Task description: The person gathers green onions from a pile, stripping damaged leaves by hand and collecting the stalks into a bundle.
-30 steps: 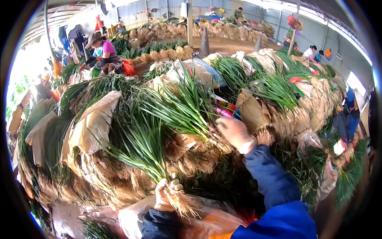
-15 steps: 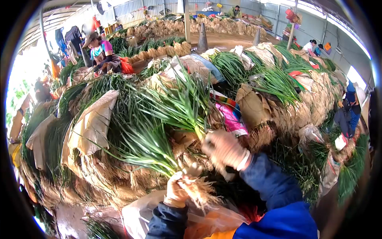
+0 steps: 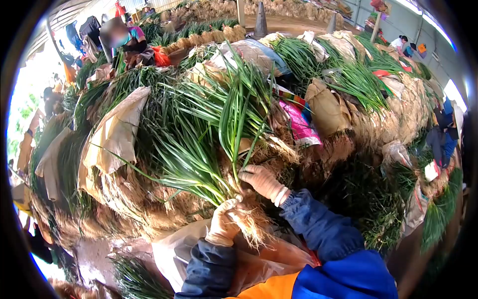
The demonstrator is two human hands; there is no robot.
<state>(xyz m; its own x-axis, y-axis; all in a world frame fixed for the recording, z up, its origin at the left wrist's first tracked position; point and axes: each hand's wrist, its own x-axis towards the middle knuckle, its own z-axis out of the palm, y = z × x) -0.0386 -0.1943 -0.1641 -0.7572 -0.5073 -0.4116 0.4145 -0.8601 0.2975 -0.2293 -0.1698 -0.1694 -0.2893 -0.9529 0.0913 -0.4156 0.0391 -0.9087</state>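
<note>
My left hand (image 3: 224,222), in a pale glove, is closed round the base of a bunch of green leafy plants (image 3: 191,172), whose pale roots hang out to the right of it. My right hand (image 3: 260,182), gloved too, pinches the lower stems of a few upright plants (image 3: 234,119) just above the bunch. The stems in both hands meet near the roots. Behind the hands lies a long heap of the same plants, with dry roots (image 3: 129,199) facing me.
Clear plastic sheeting (image 3: 174,249) covers my lap. A paper sheet (image 3: 117,132) and a pink bag (image 3: 301,124) lie on the heap. One person (image 3: 127,42) sits at the back left; others are at the right. A grey cone (image 3: 260,22) stands behind.
My right hand has moved down and left from the heap to beside my left hand, bringing upright plants along. The left hand keeps its hold. The view has tilted downward.
</note>
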